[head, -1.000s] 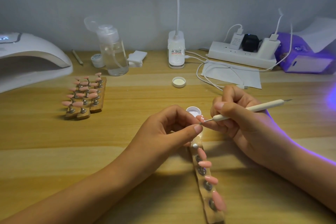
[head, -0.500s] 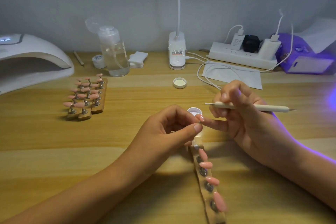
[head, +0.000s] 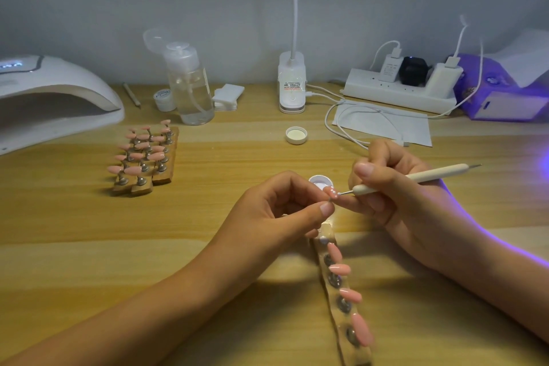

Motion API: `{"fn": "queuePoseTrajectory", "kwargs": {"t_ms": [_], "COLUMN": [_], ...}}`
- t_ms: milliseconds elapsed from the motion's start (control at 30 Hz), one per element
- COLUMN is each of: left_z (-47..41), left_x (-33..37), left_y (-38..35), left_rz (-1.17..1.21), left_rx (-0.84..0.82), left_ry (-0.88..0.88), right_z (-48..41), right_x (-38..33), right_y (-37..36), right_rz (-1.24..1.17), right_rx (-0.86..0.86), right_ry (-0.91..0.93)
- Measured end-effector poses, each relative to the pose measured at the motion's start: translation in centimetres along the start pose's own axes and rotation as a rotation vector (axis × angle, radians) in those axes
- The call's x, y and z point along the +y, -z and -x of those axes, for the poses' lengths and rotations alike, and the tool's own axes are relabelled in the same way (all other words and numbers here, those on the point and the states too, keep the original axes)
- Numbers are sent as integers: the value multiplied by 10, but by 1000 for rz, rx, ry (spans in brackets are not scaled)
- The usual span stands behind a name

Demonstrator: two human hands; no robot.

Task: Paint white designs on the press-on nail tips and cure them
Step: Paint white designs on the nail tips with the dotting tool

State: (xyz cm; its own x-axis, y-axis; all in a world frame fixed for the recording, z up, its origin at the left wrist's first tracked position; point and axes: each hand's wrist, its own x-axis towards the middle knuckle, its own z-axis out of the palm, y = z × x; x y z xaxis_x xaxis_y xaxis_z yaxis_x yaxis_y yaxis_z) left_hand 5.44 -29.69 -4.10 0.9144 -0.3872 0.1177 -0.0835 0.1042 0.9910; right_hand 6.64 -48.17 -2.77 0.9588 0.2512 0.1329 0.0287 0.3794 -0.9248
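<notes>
Dotting white on one pink tip [head: 332,192], pinched in left grip [head: 285,211] just over the counter [head: 89,232], right grip [head: 395,196] holding dotting tool [head: 416,178] at it; prob. early, as tips on near strip [head: 341,285] & far rack [head: 142,157] appear plain and curing looks yet to come.

Left hand [head: 276,217] and right hand [head: 401,205] hover together, fingers [head: 325,208] pinched.

You work on a smooth, pale wood table [head: 89,246], where glossy plastic nail tips [head: 339,269] sit on metal studs [head: 344,304] in a wooden strip [head: 356,358], your matt dotting tool [head: 416,178] ends in metal, and the bottle [head: 193,92] is clear plastic.
</notes>
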Motion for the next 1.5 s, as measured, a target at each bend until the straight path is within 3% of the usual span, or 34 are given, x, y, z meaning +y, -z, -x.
{"fn": "queuePoseTrajectory", "kwargs": {"t_ms": [1500], "left_z": [1], "left_x": [2], "left_y": [0], "left_rz": [-11], "left_rx": [-7], "left_ry": [3], "right_z": [-1], "right_x": [1], "right_y": [1], "right_rz": [4], "right_rx": [-44], "right_ry": [5]}}
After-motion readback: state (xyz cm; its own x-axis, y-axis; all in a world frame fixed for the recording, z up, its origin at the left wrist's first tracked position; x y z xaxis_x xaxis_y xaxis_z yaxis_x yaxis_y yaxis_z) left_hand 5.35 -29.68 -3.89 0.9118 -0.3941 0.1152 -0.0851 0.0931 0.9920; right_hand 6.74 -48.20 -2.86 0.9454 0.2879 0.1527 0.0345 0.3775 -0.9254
